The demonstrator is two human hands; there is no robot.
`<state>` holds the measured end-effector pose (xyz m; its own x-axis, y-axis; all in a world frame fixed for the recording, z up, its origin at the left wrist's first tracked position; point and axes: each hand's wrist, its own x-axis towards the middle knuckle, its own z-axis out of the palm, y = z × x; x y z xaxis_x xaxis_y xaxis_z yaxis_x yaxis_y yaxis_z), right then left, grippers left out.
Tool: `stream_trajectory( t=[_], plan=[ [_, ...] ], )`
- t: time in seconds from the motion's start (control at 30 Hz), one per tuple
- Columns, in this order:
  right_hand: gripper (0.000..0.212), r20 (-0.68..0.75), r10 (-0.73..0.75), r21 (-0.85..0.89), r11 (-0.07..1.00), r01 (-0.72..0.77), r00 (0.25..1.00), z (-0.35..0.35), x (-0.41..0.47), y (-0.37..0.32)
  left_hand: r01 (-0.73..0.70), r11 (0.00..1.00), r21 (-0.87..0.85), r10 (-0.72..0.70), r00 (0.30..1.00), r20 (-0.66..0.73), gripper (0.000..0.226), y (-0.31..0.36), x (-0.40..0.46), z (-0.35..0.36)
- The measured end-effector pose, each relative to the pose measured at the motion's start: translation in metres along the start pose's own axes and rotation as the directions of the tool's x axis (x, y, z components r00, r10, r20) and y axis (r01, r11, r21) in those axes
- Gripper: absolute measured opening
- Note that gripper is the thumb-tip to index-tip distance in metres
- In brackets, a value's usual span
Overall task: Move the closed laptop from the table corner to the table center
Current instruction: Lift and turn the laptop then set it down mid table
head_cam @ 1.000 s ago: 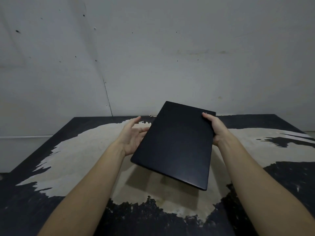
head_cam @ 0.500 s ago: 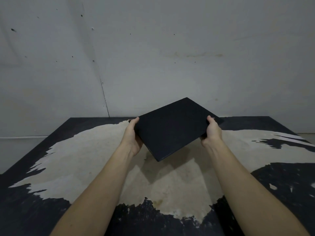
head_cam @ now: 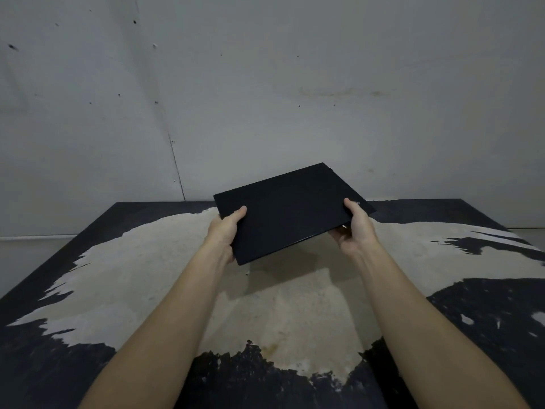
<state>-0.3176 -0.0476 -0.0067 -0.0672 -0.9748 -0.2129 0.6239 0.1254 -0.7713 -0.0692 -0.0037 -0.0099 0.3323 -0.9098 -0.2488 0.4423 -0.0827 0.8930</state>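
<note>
Laptop: the closed black laptop (head_cam: 290,211) is in the air above the table (head_cam: 118,278), over the worn pale patch between the table's middle and its far edge. It touches nothing but your hands, and its shadow falls on the pale patch below it.
Tilt: it sits skewed, with the near left corner lowest and the far right corner highest.
Left hand: your left hand (head_cam: 225,231) clamps the laptop's left edge near the lower corner, thumb on top of the lid, fingers curled underneath (they are hidden by the laptop).
Right hand: your right hand (head_cam: 355,230) clamps the right edge, thumb on the lid and fingers wrapped below.
Arms: both bare forearms reach forward from the near edge.
Table: dark surface with a large pale area worn through its middle, set against a grey wall (head_cam: 265,98).
</note>
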Motion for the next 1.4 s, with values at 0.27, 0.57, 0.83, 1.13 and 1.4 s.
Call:
stream_trajectory(
  t=[0.27,0.57,0.83,1.13,1.4],
  plan=[
    [0.057,0.104,0.096,-0.098,0.992,-0.085,0.99,-0.045,0.002,-0.019,0.038,0.998,0.052,-0.042,0.996,0.079,0.015,0.015,0.0,-0.014],
    [0.054,0.152,0.195,-0.599,0.798,-0.066,0.969,-0.041,0.009,-0.039,-0.022,0.985,0.174,-0.001,0.992,0.129,0.008,0.015,-0.005,-0.022],
    [0.026,0.171,0.002,-0.803,0.58,0.138,0.985,-0.043,0.002,-0.017,-0.115,0.958,0.263,0.115,0.993,0.016,0.066,-0.007,0.005,-0.027],
    [0.042,0.084,-0.024,-0.86,0.503,0.085,0.996,-0.056,0.01,0.009,-0.107,0.906,0.41,0.129,0.991,-0.027,0.061,-0.03,0.011,-0.035],
    [0.075,0.009,-0.039,-0.91,0.414,0.024,0.999,-0.08,0.033,0.023,-0.081,0.885,0.458,0.116,0.992,-0.049,0.057,-0.043,0.021,-0.036]
  ],
)
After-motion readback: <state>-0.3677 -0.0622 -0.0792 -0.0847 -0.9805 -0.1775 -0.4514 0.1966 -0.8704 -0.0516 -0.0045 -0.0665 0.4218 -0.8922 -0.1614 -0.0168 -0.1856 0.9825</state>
